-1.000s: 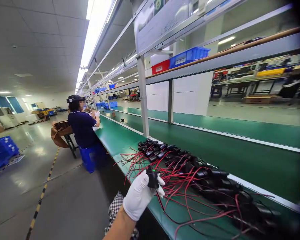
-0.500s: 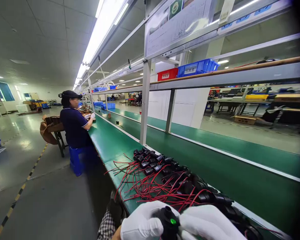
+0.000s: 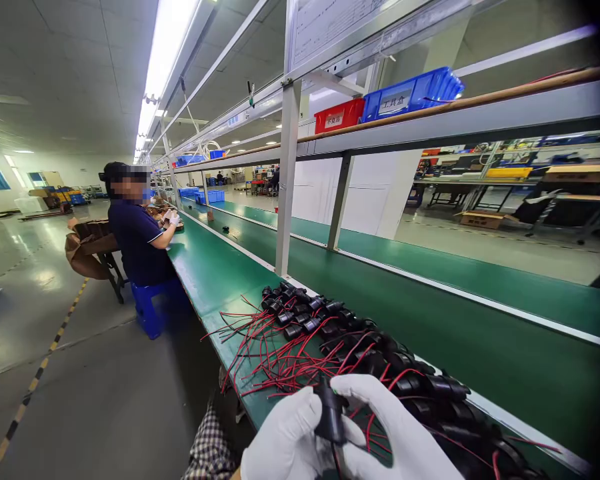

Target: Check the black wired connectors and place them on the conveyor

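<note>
Head view: both gloved hands meet at the bottom edge of the frame, over the near edge of the green bench (image 3: 220,280). The left hand (image 3: 290,443) and the right hand (image 3: 400,440) are clenched together on one small black part (image 3: 330,413). The part stands upright between them, pinched from both sides, its top showing above the gloves. The right hand's fingers (image 3: 365,390) curl over from the right and touch the part's upper end; the left hand's thumb presses against its left side. Thin red wire runs down from the part between the two palms.

Just beyond the held part, farther along the bench, lies a pile of black parts with red wires (image 3: 330,340). The pile stretches from the upright metal post (image 3: 286,180) back toward the hands and off to the right of them, the loose red ends fanning toward the bench's near edge. The held part is lifted clear of the pile, just in front of it.

Well past the pile, on the left side of the bench, a co-worker (image 3: 137,233) in a dark shirt sits on a blue stool (image 3: 153,307). Above the post, a shelf carries a red bin (image 3: 339,115) and a blue bin (image 3: 413,92).
</note>
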Motion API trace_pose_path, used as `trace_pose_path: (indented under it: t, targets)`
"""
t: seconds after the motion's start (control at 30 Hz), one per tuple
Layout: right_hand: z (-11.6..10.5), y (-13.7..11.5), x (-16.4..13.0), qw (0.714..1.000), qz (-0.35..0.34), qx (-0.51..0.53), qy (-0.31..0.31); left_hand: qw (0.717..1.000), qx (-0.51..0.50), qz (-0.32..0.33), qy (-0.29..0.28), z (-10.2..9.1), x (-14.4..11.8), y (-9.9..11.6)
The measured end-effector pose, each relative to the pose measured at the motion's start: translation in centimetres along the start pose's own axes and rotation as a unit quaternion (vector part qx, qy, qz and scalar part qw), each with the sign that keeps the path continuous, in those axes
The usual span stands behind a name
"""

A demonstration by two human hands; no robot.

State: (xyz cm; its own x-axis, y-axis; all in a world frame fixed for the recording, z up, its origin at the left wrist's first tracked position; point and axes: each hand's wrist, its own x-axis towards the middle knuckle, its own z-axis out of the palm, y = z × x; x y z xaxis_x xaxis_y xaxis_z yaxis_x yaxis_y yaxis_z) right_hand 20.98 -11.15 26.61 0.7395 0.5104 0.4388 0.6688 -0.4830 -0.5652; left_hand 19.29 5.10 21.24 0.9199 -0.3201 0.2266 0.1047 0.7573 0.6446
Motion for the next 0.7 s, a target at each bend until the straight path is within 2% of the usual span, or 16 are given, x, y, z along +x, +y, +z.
trace_pose_path:
  t: [0.1,0.2,0.27,0.43,0.6,0.7]
  targets:
    - [0.8,-0.3,0.3,0.99,0.108,0.086,0.014,0.999,-0.028,-0.04,0.024,0.7,0.9,-0.3]
    - [1.2,-0.4,0.5,0.98,0.152,0.11,0.067,0.998,-0.028,-0.052,0.037,1.4,1.5,-0.1]
    - [1.3,0.3,0.7,0.975,0.162,0.135,0.067,0.995,-0.043,-0.075,0.047,1.8,1.7,-0.1]
    - [1.3,2.8,1.2,0.94,0.151,0.304,0.001,0.99,-0.054,-0.118,0.05,1.3,1.5,-1.1]
    - [1.4,2.2,1.5,0.927,0.154,0.34,0.023,0.985,-0.121,-0.099,0.069,-0.2,1.9,-3.4]
    - [1.4,1.5,1.5,0.921,0.164,0.353,0.027,0.987,-0.113,-0.095,0.058,-0.2,2.0,-3.8]
